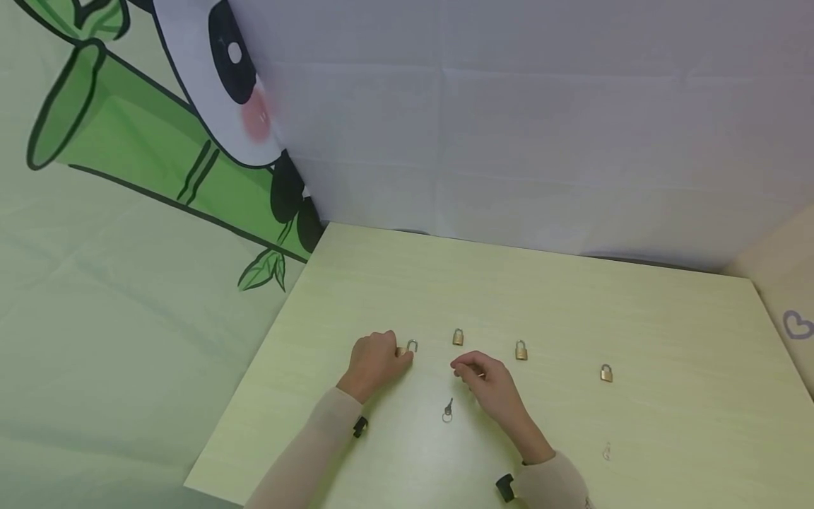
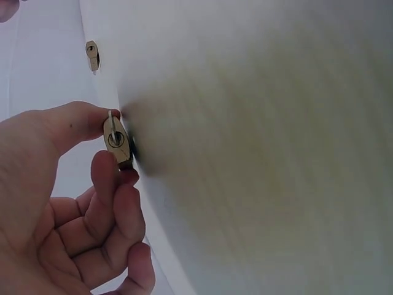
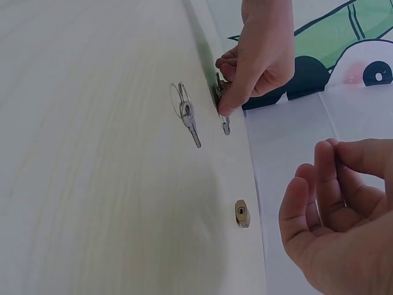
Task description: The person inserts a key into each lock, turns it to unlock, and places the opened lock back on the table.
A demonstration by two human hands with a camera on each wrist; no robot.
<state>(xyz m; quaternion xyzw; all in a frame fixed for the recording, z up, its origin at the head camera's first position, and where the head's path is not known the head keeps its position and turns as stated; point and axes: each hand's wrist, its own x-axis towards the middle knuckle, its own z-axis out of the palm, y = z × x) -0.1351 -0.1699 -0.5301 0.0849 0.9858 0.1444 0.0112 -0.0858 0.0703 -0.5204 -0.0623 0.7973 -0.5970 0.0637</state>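
My left hand [image 1: 376, 362] pinches a small brass padlock [image 2: 118, 139] between thumb and fingers, just over the table. The padlock's shackle [image 1: 413, 344] stands raised. In the left wrist view a thin silvery piece crosses its keyhole; I cannot tell for certain if it is a key. My right hand [image 1: 492, 389] hovers to the right, thumb tip and index fingertip together and the other fingers curled. Nothing shows between those tips in the right wrist view. Below and between the hands, keys on a ring [image 1: 448, 410] lie on the table.
Three more brass padlocks lie spaced out on the table [image 1: 687, 332]: a near one [image 1: 458, 337], a middle one [image 1: 521, 350] and a far right one [image 1: 607, 373]. Another small set of keys [image 1: 607, 451] lies toward the front right. Printed cloth [image 1: 509, 127] hangs behind the table.
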